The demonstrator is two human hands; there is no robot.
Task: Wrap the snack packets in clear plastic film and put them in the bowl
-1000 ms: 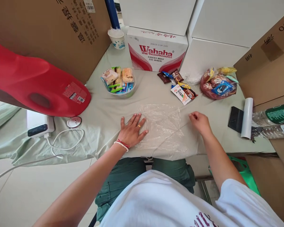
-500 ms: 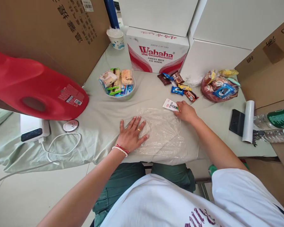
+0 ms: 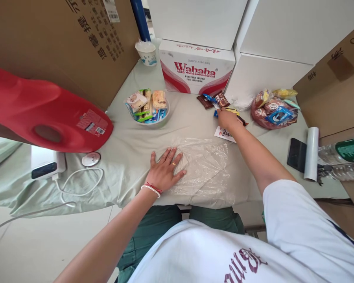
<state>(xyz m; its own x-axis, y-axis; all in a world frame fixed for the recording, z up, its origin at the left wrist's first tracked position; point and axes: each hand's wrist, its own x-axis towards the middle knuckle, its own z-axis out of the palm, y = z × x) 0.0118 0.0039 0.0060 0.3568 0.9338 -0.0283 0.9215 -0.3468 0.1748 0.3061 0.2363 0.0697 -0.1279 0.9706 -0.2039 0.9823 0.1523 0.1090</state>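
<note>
My left hand point(image 3: 164, 169) lies flat with its fingers spread on the left part of a clear plastic sheet point(image 3: 206, 169). Farther back, my right hand point(image 3: 228, 120) reaches down into a small pile of wrapped snacks; its fingertips are on a blue wrapper point(image 3: 211, 98). Brown cocoa packets point(image 3: 222, 99) lie just behind those fingers, and a yellow packet point(image 3: 234, 112) shows beside the hand. A white packet point(image 3: 223, 134) with dark print rests on the cloth, partly under my right wrist.
A clear bowl of snacks point(image 3: 162, 122) stands left of the pile, a reddish bowl of snacks point(image 3: 265, 124) right of it. Behind is a Wahaha box point(image 3: 196, 70). A red jug point(image 3: 61, 118) and a white device point(image 3: 47, 162) are left; a white roll point(image 3: 311, 154) and bottles point(image 3: 349, 149) are right.
My right hand has let go of the white packet, which now lies slightly farther right, and has moved back to the snack pile. The blue wrapper's end is lifted. My left hand stays flat.
</note>
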